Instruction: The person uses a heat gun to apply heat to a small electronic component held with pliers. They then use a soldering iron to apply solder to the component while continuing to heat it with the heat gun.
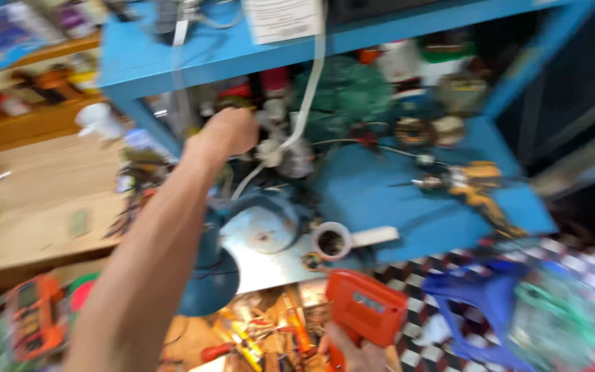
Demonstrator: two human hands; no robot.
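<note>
Head view: left hand (228, 132) reaches far into the cluttered blue shelf (387, 200), fingers curled among the parts, grip unclear through blur; right hand (356, 351) near the bottom edge, fingers wrapped on an orange power tool (365, 308), yellow drill (473, 186) lying right

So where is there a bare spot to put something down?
The blue shelf is bare between the drill and the tape roll. The wooden table at left is mostly open too. It is crowded around the left hand and in the tool pile below.
</note>
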